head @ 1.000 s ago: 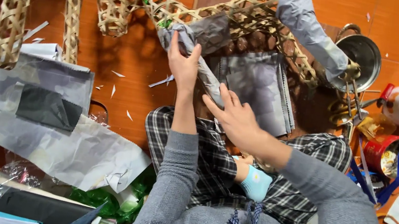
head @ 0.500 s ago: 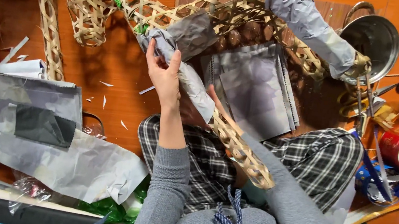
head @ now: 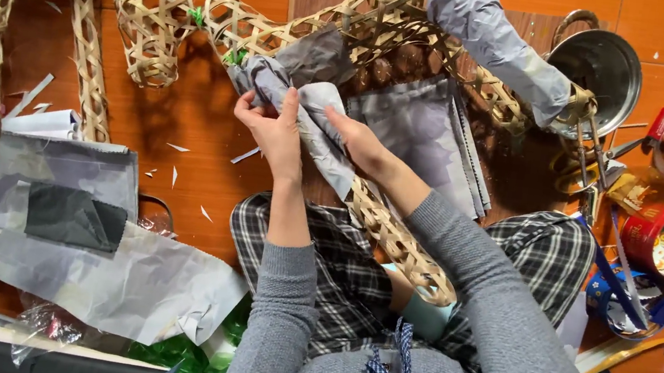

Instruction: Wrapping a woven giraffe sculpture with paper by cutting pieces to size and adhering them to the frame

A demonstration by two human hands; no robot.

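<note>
An orange-brown floor (head: 204, 187) fills the view, strewn with paper scraps, and we take the woven bamboo frame (head: 200, 19) as our landmark. It is the largest thing here, an open lattice arching across the top and running down into our lap. One limb of it, up and to the right, is already wrapped in grey paper (head: 496, 46); most of the lattice is still bare. Below its middle lies a stack of grey paper sheets (head: 433, 136), with more sheets (head: 115, 278) well to the left. Right of the frame stand a metal pot (head: 608, 69) and tins. At the frame's centre, our left hand (head: 275, 132) and right hand (head: 359, 143) are both closed on a grey paper strip (head: 319, 125), pressing it around the lattice.
</note>
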